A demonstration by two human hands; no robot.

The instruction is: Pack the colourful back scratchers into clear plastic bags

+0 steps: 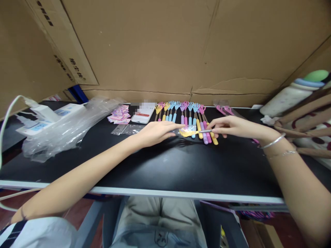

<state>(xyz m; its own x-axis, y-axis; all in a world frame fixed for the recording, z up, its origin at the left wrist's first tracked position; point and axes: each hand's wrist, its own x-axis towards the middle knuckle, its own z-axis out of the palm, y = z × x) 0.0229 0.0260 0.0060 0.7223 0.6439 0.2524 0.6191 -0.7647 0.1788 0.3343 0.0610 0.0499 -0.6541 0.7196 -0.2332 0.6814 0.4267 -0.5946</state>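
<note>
A row of small back scratchers with pink, blue and yellow claw heads and coloured grips lies at the far middle of the black table. My right hand pinches the metal shaft of a yellow-headed scratcher held sideways. My left hand grips a small clear plastic bag around that yellow head, fingers pressed together on its edge.
A white phone, pink paper labels and small clear bags lie left of the row. A big crumpled plastic sheet covers a white power strip at left. Cardboard walls stand behind. A woven basket sits at right.
</note>
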